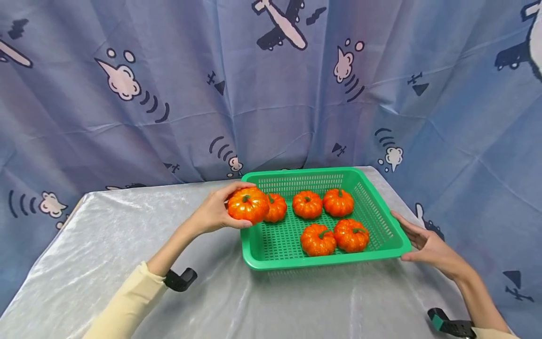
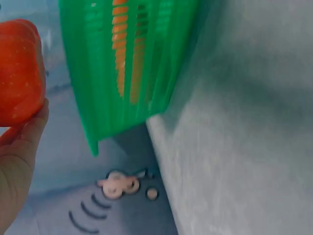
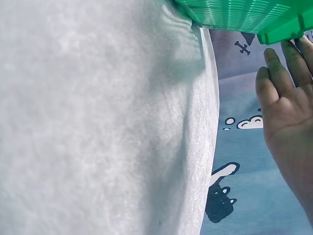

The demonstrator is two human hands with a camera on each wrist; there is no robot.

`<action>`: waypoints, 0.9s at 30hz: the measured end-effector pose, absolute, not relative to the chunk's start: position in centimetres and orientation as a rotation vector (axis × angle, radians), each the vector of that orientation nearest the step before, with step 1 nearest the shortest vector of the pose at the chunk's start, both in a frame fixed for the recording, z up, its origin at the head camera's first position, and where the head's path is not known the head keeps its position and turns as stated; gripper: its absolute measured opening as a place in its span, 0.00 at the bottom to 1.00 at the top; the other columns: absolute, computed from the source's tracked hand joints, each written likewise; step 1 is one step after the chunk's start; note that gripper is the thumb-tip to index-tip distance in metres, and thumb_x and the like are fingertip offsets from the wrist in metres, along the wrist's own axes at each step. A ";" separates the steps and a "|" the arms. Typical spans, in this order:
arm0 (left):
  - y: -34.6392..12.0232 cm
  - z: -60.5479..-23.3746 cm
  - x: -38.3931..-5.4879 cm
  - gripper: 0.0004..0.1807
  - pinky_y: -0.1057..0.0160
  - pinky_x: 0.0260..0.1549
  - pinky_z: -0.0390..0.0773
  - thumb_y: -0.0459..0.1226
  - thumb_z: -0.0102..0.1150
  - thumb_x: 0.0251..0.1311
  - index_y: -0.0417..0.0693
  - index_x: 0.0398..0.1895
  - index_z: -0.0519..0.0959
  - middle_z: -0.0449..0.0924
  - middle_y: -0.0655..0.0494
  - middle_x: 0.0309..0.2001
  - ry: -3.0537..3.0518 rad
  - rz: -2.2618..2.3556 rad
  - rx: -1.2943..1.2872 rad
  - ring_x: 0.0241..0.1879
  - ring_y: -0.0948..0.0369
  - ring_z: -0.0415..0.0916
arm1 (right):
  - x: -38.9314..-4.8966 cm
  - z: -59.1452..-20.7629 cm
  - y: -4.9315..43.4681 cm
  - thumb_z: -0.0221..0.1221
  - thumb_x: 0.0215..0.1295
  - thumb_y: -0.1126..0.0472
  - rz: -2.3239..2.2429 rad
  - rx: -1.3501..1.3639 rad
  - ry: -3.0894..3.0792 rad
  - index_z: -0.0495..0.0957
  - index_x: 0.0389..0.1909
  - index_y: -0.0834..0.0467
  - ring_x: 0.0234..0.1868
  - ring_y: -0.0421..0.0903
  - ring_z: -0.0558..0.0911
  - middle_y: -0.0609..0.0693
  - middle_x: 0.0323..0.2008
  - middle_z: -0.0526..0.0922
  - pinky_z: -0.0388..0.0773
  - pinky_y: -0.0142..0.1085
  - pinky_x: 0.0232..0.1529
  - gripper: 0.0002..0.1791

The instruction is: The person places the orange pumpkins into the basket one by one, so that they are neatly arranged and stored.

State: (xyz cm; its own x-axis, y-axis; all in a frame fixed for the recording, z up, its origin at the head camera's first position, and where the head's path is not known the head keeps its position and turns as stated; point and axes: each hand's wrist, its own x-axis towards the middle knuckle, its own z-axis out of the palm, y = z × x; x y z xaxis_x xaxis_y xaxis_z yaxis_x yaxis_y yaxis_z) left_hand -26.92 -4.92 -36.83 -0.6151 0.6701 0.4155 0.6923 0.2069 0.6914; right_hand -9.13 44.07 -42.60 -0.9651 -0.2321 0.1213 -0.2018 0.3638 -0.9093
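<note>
In the head view my left hand (image 1: pixel 211 211) grips a shiny orange pumpkin (image 1: pixel 248 205), small enough for one hand, thumb below and fingers over its top. It is held up at the left rim of a green plastic basket (image 1: pixel 322 264). The left wrist view shows this pumpkin (image 2: pixel 19 73) beside the basket's slotted wall (image 2: pixel 105 117). Several similar pumpkins lie inside, among them one at the back (image 1: pixel 306 205) and one at the front (image 1: pixel 318 241). My right hand (image 1: pixel 434 248) has its fingertips at the basket's right rim; its fingers look fairly straight in the right wrist view.
The basket stands on a table with a pale grey velvety cloth (image 1: pixel 139 226). Behind the table hangs a blue curtain (image 1: pixel 271 122) printed with planes and clouds. The table's right edge (image 3: pixel 210 122) runs close by the right hand.
</note>
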 end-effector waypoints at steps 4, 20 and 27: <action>-3.3 -37.3 -26.6 0.40 0.60 0.42 0.80 0.40 0.80 0.36 0.53 0.58 0.73 0.80 0.54 0.50 -2.424 -1.398 -1.425 0.45 0.60 0.78 | -9.1 -42.5 44.0 0.60 0.55 0.78 -1.692 -0.400 2.586 0.45 0.75 0.57 0.62 0.21 0.62 0.27 0.69 0.54 0.65 0.18 0.54 0.50; 0.3 -38.1 -25.5 0.39 0.66 0.40 0.79 0.47 0.79 0.37 0.54 0.55 0.70 0.77 0.62 0.51 -2.561 -1.167 -1.569 0.43 0.62 0.77 | -8.9 -42.1 43.8 0.61 0.55 0.78 -1.682 -0.383 2.602 0.47 0.75 0.57 0.61 0.20 0.63 0.24 0.66 0.57 0.67 0.19 0.53 0.50; 1.0 -38.6 -25.4 0.40 0.66 0.40 0.78 0.50 0.79 0.37 0.53 0.56 0.71 0.76 0.62 0.52 -2.568 -1.108 -1.574 0.43 0.61 0.76 | -8.9 -42.2 43.7 0.61 0.55 0.78 -1.684 -0.379 2.607 0.47 0.75 0.57 0.61 0.20 0.63 0.24 0.66 0.57 0.67 0.18 0.53 0.50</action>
